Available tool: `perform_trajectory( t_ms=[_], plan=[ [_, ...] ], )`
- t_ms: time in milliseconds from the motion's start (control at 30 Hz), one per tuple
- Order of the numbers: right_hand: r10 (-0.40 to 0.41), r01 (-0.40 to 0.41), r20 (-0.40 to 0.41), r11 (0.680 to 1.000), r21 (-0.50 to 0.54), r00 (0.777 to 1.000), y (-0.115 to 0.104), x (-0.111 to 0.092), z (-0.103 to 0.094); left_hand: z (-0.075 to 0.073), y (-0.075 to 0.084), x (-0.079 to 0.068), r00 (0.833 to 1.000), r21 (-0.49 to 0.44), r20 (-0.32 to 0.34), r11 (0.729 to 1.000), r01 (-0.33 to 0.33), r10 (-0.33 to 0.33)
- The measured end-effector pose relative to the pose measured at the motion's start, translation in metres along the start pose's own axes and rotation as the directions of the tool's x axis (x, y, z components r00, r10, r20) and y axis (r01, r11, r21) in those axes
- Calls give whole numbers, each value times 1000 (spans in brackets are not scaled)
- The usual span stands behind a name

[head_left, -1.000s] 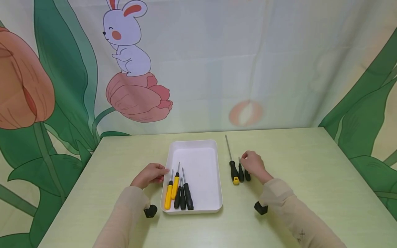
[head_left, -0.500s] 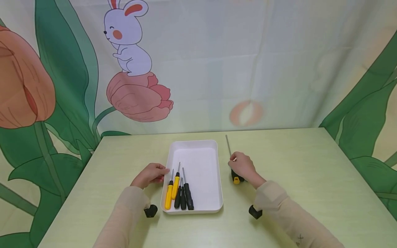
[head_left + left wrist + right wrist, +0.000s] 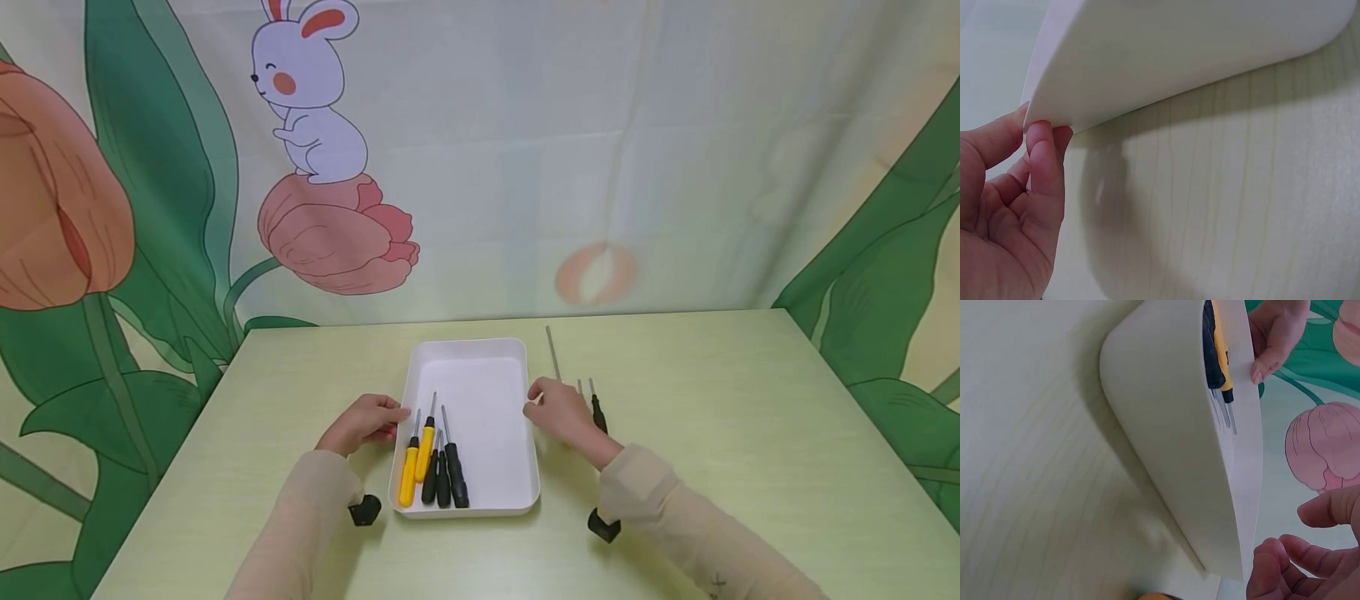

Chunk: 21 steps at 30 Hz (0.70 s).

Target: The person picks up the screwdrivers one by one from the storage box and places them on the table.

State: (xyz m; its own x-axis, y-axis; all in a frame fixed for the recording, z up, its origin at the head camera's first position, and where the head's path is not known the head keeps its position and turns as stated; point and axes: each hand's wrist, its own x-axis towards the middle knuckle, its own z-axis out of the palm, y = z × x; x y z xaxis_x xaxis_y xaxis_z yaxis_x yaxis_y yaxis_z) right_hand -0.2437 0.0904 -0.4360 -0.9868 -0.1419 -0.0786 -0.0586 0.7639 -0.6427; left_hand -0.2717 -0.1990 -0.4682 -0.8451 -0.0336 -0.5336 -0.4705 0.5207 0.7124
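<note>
– While the left hand [image 3: 363,423] pinches the white tray [image 3: 491,433], what's the right hand [image 3: 564,414] got?
– Nothing. Thumb and fingers apart, fingers loosely bent, right by the tray's right side; touching or not, can't tell.
– Left one clamped?
– Yep, thumb and fingers squeezed on the left wall.
– Tray where?
– On the pale green table [image 3: 712,400], long sides running away from the person. Inside, toward its left: two yellow-handled screwdrivers [image 3: 407,479], three black-handled screwdrivers [image 3: 455,475], tips pointing away from the person.
– Outside it?
– Right of the tray, one long metal shaft [image 3: 553,352], lower part hidden by the right hand in the head view. Next to it two short shafts [image 3: 592,387], one with its black handle [image 3: 597,412] partly showing.
– Background?
– Pale curtain [image 3: 487,167], rabbit [image 3: 322,146] sitting on a pink flower [image 3: 330,233], big green leaves [image 3: 142,125] both sides. Beige sleeves [image 3: 292,517], black block [image 3: 365,510] at each wrist
</note>
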Motion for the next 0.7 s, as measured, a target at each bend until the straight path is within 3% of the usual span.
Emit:
perform_trajectory(
  t_ms=[700],
  plan=[
    [-74,83,111,994,-75,991,-19,-9,33,0,2,-2,1000,12,-5,1000,-2,2]
  ],
)
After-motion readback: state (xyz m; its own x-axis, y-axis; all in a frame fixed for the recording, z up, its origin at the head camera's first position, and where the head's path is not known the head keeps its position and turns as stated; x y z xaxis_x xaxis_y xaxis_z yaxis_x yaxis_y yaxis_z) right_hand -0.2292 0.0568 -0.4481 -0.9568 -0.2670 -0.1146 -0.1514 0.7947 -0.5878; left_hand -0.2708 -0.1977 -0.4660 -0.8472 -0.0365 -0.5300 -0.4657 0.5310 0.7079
